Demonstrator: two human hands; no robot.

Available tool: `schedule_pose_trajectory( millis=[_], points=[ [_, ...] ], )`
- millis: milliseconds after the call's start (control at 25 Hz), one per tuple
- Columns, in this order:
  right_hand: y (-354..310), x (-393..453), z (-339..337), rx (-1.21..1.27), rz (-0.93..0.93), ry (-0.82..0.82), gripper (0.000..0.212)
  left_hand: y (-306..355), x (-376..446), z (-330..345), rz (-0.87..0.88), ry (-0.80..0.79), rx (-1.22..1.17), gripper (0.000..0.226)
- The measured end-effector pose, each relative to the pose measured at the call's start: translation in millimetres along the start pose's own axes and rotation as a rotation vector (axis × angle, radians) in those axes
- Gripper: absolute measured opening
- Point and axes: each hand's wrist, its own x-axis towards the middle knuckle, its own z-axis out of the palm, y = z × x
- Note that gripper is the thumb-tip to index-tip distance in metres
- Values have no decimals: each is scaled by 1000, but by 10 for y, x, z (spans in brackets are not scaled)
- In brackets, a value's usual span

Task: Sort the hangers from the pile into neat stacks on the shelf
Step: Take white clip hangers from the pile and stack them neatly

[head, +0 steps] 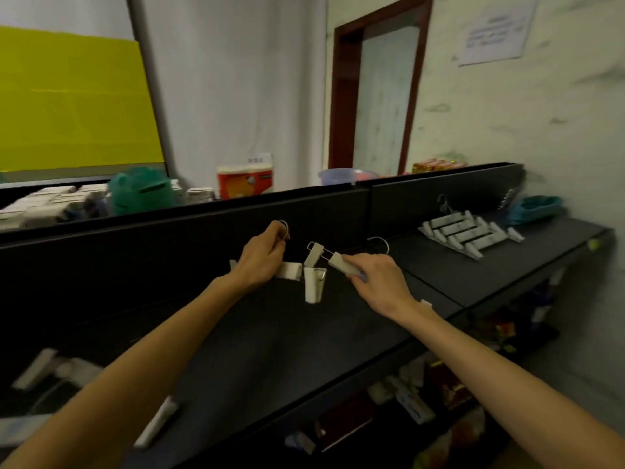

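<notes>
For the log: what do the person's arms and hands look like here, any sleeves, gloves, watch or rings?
Both forearms are bare right to the frame edge: no sleeves show. The left hand and right hand wear no gloves, and no watch or bracelet shows at either wrist. No rings are evident, though the fingers are too blurred to be sure. There are no markings or tape on the arms.

No text can be read anywhere. A paper notice (494, 35) on the far right wall carries several lines of print, all too blurred to make out. A small white label (257, 159) above the red-and-white pack (245, 180) at the far centre shows dark marks, unreadable. The end of the black shelf back panel (506, 194) on the right bears faint pale lettering, also illegible.
</notes>
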Motion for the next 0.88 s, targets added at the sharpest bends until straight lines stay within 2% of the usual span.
schedule_pose_trajectory(
  millis=[200, 280, 440, 560, 760, 880],
  points=[
    [1424, -366, -534, -60, -29, 25, 44, 806, 548, 1162, -32, -1, -16, 18],
    [1953, -543, -720, -64, -4, 50, 46, 1123, 783, 1603, -21, -71, 1, 20],
    [2843, -674, -1191, -34, -12, -39, 47, 1852, 1268, 2326, 41, -254, 50, 27],
    [3442, -600, -1426, -69, -71, -94, 45, 2303, 1631, 2739, 29, -305, -19, 33],
    [4415, -275, -1526, 13, -134, -77, 46, 2658, 2205, 3406, 106, -426, 28, 40],
    [4968, 42, -1591, 71, -200, -72, 45, 2737, 2567, 3710, 168, -409, 36, 33]
  ],
)
